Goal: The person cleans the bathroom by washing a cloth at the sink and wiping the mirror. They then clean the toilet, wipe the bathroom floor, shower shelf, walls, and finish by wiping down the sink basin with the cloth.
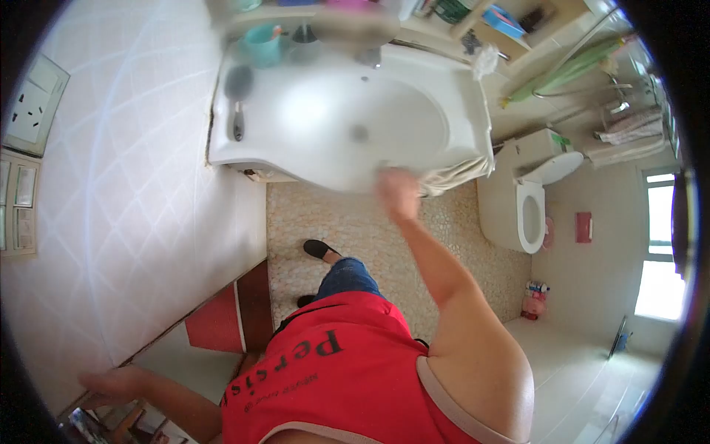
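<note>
My right hand (399, 192) is at the front rim of the white washbasin (296, 166), beside a pale cloth (455, 177) draped over that rim. Motion smears its fingers, so I cannot tell whether they grip the cloth. Far to the lower left, my left hand (115, 382) reaches out by the tiled wall, above some cluttered items (89, 425). Its fingers look stretched out, with nothing visible in them. A dark-headed brush (238, 103) with a grey handle lies on the left of the basin, below a teal cup (262, 48).
A white toilet (529, 214) with its lid raised stands to the right. Pebble-patterned flooring (444, 251) lies below the basin. Shelves (562, 22) with bottles and boxes run along the back. Wall sockets (33, 111) are at the left, and a towel rack (629, 137) at the right.
</note>
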`<state>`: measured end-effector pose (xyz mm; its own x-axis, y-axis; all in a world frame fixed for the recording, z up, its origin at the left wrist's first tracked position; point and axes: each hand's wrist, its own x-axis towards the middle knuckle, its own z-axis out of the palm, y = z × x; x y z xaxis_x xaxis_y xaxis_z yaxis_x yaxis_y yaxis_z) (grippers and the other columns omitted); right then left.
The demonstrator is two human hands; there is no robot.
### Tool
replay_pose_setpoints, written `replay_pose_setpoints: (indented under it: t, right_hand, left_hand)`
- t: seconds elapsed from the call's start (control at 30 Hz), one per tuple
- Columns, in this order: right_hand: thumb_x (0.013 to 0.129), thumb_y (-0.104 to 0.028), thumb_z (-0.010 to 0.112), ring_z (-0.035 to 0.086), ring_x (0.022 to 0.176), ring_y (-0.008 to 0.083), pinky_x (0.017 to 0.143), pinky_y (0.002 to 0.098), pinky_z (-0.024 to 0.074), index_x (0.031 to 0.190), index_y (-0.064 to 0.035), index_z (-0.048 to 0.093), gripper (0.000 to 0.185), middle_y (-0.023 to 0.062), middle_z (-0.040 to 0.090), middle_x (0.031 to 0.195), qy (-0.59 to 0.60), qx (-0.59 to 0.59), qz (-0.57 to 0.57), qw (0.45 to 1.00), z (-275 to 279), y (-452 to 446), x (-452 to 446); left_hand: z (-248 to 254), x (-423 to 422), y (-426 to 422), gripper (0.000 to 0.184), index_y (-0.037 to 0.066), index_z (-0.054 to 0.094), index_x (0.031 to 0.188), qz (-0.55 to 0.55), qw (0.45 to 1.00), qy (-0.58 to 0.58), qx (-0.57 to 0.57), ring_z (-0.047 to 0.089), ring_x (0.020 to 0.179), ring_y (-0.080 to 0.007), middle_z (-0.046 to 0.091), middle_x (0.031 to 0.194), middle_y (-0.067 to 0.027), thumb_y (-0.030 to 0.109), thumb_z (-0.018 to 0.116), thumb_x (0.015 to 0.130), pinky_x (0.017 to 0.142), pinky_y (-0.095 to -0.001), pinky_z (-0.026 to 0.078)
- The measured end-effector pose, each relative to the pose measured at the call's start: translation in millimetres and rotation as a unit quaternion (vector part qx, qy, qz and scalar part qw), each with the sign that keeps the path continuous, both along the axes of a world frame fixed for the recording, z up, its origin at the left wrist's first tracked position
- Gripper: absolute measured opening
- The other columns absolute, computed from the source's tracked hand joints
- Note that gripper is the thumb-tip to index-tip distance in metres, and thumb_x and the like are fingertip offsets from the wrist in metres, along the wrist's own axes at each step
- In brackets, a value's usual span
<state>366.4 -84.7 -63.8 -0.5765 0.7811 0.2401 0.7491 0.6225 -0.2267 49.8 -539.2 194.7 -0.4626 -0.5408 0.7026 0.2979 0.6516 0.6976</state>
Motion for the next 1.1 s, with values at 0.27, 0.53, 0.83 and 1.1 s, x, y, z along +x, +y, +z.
replay_pose_setpoints:
  t: [0.27, 0.53, 0.83, 1.1]
  right_hand:
    - [0.092, -0.04, 0.043, 0.03, 0.133, 0.0232, 0.111, 0.0435, 0.02, 0.134, -0.0218, 0.043, 0.046, 0.0062, 0.04, 0.14, -0.15, -0.099, -0.047, 0.983, 28.9, 51.7, -6.0]
    - [0.09, -0.044, 0.04, 0.018, 0.139, 0.0214, 0.112, 0.0435, 0.0157, 0.142, -0.0143, 0.031, 0.06, 0.0061, 0.029, 0.148, -0.126, -0.045, -0.17, 0.976, -2.6, 232.7, 49.8]
    - [0.089, -0.048, 0.041, 0.03, 0.134, 0.0226, 0.112, 0.0447, 0.0162, 0.139, -0.011, 0.035, 0.063, 0.0091, 0.036, 0.144, -0.164, -0.016, -0.175, 0.971, 4.0, 411.7, 53.5]
    - [0.087, -0.037, 0.047, 0.032, 0.133, 0.0206, 0.107, 0.044, 0.0284, 0.135, -0.0153, 0.042, 0.052, 0.0013, 0.04, 0.14, -0.237, 0.008, -0.207, 0.949, 24.7, 264.6, 143.9]
  left_hand:
    - [12.9, -3.5, -5.0, 0.059, -0.009, 0.037, 0.127, -0.194, 0.971, 0.122, -0.064, 0.053, 0.106, -0.0279, 0.051, 0.121, -0.0239, 0.027, 0.062, 0.087, 0.091, -0.0389, 0.044]
    - [19.3, 11.8, 29.4, 0.047, -0.001, 0.05, 0.116, 0.129, 0.992, -0.01, 0.002, 0.06, 0.088, -0.0284, 0.06, 0.105, -0.0157, 0.035, 0.06, 0.088, 0.075, -0.037, 0.052]
    - [-12.1, 2.4, 35.6, 0.036, 0.0, 0.052, 0.111, 0.318, 0.873, -0.109, -0.353, 0.06, 0.084, -0.0282, 0.059, 0.099, -0.0141, 0.03, 0.055, 0.092, 0.07, -0.0373, 0.052]
    - [-16.4, -4.2, 7.2, 0.032, 0.0, 0.052, 0.107, 0.329, 0.849, -0.138, -0.391, 0.058, 0.084, -0.0277, 0.058, 0.097, -0.0138, 0.028, 0.054, 0.092, 0.071, -0.0376, 0.05]
